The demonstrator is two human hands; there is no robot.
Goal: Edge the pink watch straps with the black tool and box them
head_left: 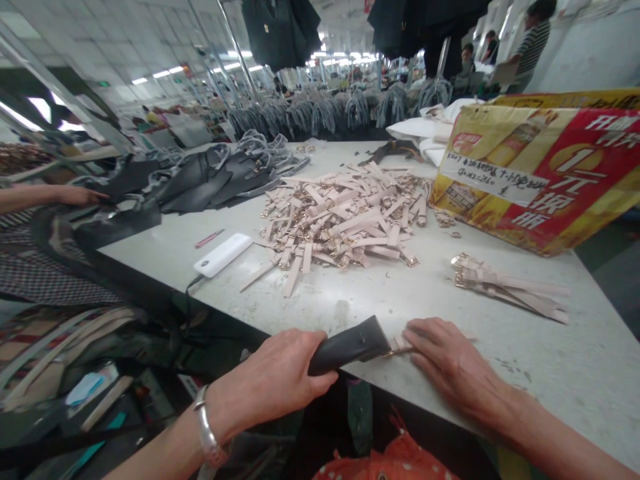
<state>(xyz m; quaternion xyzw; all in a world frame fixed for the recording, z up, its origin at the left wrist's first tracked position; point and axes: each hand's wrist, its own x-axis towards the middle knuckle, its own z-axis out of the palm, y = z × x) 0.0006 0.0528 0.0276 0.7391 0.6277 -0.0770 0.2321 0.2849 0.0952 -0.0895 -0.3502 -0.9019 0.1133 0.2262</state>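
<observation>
My left hand [280, 373] is closed around a black leather-like piece [353, 343], whose far end lies at the table's front edge. Just right of that end, a pale pink leather strap [397, 345] shows on the tabletop. My right hand [437, 353] is closed over the strap, fingers together, hiding most of it. Beyond both hands spreads a heap of pale pink straps with gold-coloured metal buckles [345, 220]. A smaller bundle of buckled straps [510, 287] lies to the right.
On the white table [240, 313] lie a white power bank [223, 255] with a cable and a pink pen-like tool [209, 238]. Black leather pieces [205, 180] are piled at the left, near another person's hand [83, 195]. A yellow and red carton [540, 173] stands at the right.
</observation>
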